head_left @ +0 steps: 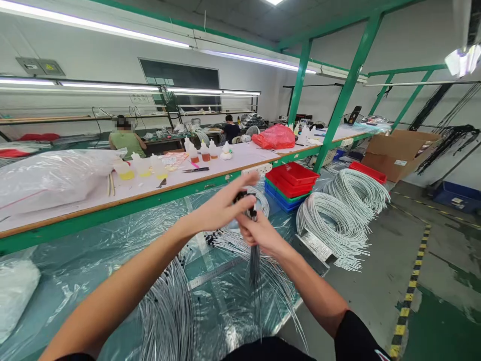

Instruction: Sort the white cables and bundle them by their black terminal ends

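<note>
My right hand (pixel 259 230) is closed round a bundle of thin grey cables (pixel 254 271), whose loose lengths hang down below the fist. Black connector ends (pixel 251 210) stick up above it. Beside those ends is my left hand (pixel 225 203), its fingers stretched out and somewhat blurred; whether it touches the connectors I cannot tell. Under the hands, white cables with black ends (pixel 229 239) lie spread on the plastic-covered table. A thick bunch of grey cables (pixel 169 306) lies at the lower left, near a steel ruler (pixel 214 272).
A raised shelf (pixel 176 183) bears squeeze bottles (pixel 205 152), tweezers (pixel 195 170) and a red bag (pixel 274 136). Stacked trays (pixel 291 180) and coiled white cables (pixel 330 223) stand to the right. Green posts (pixel 343 90) rise there. Two people (pixel 127 138) sit farther back.
</note>
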A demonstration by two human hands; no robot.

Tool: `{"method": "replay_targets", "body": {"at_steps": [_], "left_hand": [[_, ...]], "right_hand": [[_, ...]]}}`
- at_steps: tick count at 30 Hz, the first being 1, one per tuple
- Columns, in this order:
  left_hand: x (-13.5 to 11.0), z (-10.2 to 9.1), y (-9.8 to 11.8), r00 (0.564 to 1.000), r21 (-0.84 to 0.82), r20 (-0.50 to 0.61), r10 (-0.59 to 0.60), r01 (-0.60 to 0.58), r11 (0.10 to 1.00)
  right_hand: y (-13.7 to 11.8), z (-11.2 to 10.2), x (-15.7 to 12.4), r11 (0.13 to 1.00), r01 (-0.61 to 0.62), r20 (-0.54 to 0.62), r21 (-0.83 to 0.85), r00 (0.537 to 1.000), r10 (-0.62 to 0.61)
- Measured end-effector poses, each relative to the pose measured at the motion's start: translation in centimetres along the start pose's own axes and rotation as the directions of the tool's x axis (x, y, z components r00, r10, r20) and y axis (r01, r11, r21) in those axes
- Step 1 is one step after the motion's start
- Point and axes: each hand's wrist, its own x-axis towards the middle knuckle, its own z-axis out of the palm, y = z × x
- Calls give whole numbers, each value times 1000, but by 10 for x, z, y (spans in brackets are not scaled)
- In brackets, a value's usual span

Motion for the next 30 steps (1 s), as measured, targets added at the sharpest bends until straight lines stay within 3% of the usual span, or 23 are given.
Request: {"method": "replay_targets", "body": {"at_steps": [2, 5, 9, 11, 13, 15, 17, 19, 21, 23, 25, 27, 28, 30], "left_hand": [[-7, 0, -3, 995, -259, -91, -48, 23, 966], [-17, 19, -10, 982, -497, -5, -190, 162, 852], [-24, 76, -18, 922, -617, 188, -338, 378, 690], [-24, 106, -21, 864, -730, 174, -472, 435, 528], [-22, 130, -23, 799, -847, 104, -592, 383, 368], [-23, 146, -24, 773, -919, 68, -631, 295, 262], [-26, 156, -28, 793, -964, 99, -600, 225, 138], [-32, 162, -38, 815, -989, 133, -564, 144, -25], [-37, 165, -55, 810, -982, 169, -561, 90, -166], [-41, 167, -78, 788, -960, 223, -574, 75, -270], [-44, 169, -103, 767, -937, 274, -580, 77, -342], [-45, 173, -128, 739, -923, 306, -600, 75, -377], [-46, 176, -141, 719, -918, 318, -619, 69, -391], [-48, 184, -166, 657, -914, 325, -680, 33, -405]], "right_hand": [[-18, -2, 1, 999, 33, 2, -4, 999, -33], [-45, 0, 5, 994, 93, -12, -56, 996, -94], [-64, 12, 21, 990, 78, 40, -114, 996, -74], [-61, 17, 34, 984, 40, 112, -172, 994, -20], [-53, 14, 49, 967, 13, 197, -253, 980, 38], [-41, 3, 59, 946, 5, 304, -323, 947, 99], [-24, -17, 60, 936, -41, 400, -349, 897, 188], [-2, -41, 49, 929, -197, 415, -313, 852, 320], [26, -67, 26, 879, -410, 335, -243, 815, 473], [58, -90, -4, 796, -564, 355, -220, 714, 604], [91, -110, -33, 702, -675, 438, -226, 573, 692], [122, -126, -52, 622, -738, 401, -262, 503, 766], [135, -134, -57, 602, -742, 297, -294, 528, 796], [159, -149, -53, 572, -664, 41, -482, 635, 771]]}}
